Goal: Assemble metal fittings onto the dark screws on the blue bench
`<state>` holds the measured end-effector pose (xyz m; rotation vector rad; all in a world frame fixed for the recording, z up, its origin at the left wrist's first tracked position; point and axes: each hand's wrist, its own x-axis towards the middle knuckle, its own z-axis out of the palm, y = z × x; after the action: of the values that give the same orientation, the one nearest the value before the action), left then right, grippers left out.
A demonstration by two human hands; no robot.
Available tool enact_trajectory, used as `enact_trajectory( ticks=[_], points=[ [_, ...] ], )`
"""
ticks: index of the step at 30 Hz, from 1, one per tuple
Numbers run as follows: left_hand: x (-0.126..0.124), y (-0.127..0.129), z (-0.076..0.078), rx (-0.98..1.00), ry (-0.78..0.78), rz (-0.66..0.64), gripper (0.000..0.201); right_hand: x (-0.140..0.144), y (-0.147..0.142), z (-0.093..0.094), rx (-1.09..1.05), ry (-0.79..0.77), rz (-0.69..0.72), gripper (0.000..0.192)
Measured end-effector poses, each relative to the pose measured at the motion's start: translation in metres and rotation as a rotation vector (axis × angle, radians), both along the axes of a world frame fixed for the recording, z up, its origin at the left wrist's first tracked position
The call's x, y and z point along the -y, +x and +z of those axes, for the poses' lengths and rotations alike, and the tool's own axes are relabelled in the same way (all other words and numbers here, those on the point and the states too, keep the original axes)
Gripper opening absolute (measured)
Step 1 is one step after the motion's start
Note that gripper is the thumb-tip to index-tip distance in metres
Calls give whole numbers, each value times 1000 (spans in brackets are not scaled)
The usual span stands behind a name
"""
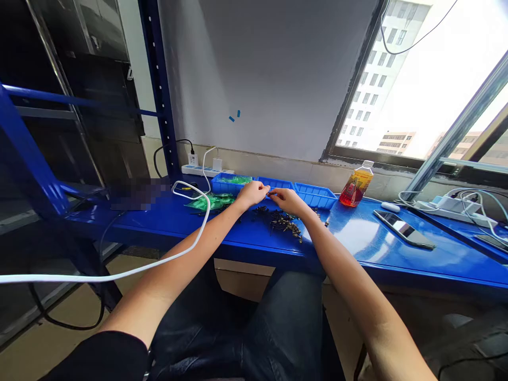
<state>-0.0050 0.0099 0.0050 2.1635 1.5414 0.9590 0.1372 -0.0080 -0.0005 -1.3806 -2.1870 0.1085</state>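
My left hand (253, 193) and my right hand (286, 201) meet fingertip to fingertip above the blue table. Both are pinched closed around something small, too tiny to make out. Just below my right hand lies a loose pile of small dark metal parts (286, 223). Green plastic bags (214, 202) lie to the left of my left hand. Behind the hands stands a row of blue plastic bins: the left bin (217, 185) holds more green plastic, the middle bin (278, 183) is partly hidden by my hands, and the right bin (317, 197) sits beside it.
A bottle with red drink (356, 184) stands right of the bins. Farther right are a phone (402, 228) and a power strip (456, 207) with cables. A white cable (159, 263) crosses in front of my left arm. A blue rack post (161, 90) rises at the left.
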Motion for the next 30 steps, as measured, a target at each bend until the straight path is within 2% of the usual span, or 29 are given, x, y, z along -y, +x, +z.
enact_trajectory(
  ticks=[4,8,15,23,26,30],
  points=[
    [-2,0,-1,-33,-11,6,33,0,0,0,-12,9,-11,24],
    [-1,2,0,-8,-21,-22,27,0,-1,0,-32,13,-28,23],
    [3,4,3,125,-47,-79,17,3,-2,3,-151,-12,-57,23],
    [-3,8,-4,254,-85,-178,15,-2,5,4,-302,-41,-56,16],
    [-3,8,-5,209,-61,-175,15,-3,6,3,-356,-46,-50,13],
    [-1,6,-8,32,52,-137,14,-3,8,5,-419,-65,-104,9]
  ],
)
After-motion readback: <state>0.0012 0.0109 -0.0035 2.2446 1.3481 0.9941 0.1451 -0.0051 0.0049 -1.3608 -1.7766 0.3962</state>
